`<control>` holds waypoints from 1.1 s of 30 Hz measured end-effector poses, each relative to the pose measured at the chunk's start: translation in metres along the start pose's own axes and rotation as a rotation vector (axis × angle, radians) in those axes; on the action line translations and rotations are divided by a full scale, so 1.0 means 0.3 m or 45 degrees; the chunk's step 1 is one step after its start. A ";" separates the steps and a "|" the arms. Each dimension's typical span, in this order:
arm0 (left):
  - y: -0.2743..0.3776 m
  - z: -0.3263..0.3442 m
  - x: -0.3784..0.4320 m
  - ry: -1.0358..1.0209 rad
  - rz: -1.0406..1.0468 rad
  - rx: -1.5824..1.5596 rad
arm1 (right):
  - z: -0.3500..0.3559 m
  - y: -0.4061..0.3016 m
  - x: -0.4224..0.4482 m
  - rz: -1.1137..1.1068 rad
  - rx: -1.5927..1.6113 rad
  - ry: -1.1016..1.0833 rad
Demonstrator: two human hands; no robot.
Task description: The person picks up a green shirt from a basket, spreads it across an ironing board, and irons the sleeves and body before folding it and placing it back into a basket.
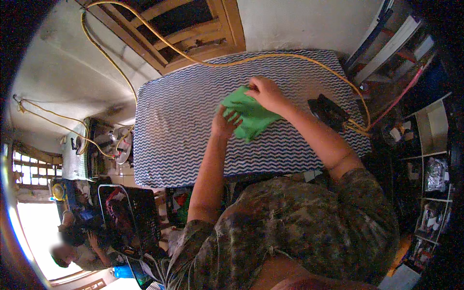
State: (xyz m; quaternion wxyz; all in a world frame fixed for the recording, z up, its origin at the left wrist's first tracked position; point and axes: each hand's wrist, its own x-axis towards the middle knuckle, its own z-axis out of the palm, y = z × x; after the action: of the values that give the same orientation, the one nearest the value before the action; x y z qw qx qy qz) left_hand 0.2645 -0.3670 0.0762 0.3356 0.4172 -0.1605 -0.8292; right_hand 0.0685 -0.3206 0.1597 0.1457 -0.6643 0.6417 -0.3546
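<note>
A crumpled green cloth [255, 114], possibly a small garment, is held up over a table covered in blue-and-white zigzag fabric [174, 145]. My right hand [266, 92] grips its upper edge between thumb and fingers. At the cloth's left side, my left hand [226, 121] has its fingers in among the folds, partly covered by them. Blur hides the exact finger contact. To the right of the cloth, a dark clothes iron [328, 108] rests on the covered table, apart from both hands.
A yellow cord [290, 55] loops across the table's far side toward the iron. Shelves [422, 159] stand at right. A black plastic basket [145, 214] is at lower left, near another person [85, 255]. A wooden-framed opening [192, 32] lies beyond the table.
</note>
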 end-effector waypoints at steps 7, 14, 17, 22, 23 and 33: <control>0.103 0.031 -0.038 -0.300 0.215 0.153 | -0.098 -0.281 -0.178 -0.753 -0.659 0.058; -0.147 -0.483 -0.063 -0.119 0.213 0.513 | 0.044 -0.102 -0.571 -0.640 -0.312 -0.107; -0.302 -0.618 -0.149 -0.212 0.567 0.978 | 0.060 0.034 -0.668 -0.259 -0.223 -0.105; -0.410 -0.475 -0.210 -0.013 0.191 1.043 | 0.056 0.248 -0.634 0.323 -0.079 0.096; -0.419 -0.430 -0.217 0.003 0.300 1.287 | 0.030 0.291 -0.595 0.290 -0.293 0.210; -0.346 -0.405 -0.292 -0.027 0.526 1.700 | -0.314 0.670 -0.446 0.849 -0.968 -0.143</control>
State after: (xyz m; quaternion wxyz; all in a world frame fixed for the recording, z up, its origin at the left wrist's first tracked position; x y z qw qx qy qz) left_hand 0.3550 -0.2298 -0.0022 0.1566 0.4871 -0.7151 -0.4762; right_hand -0.1340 -0.1952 0.0579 0.0334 -0.4473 0.8937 0.0062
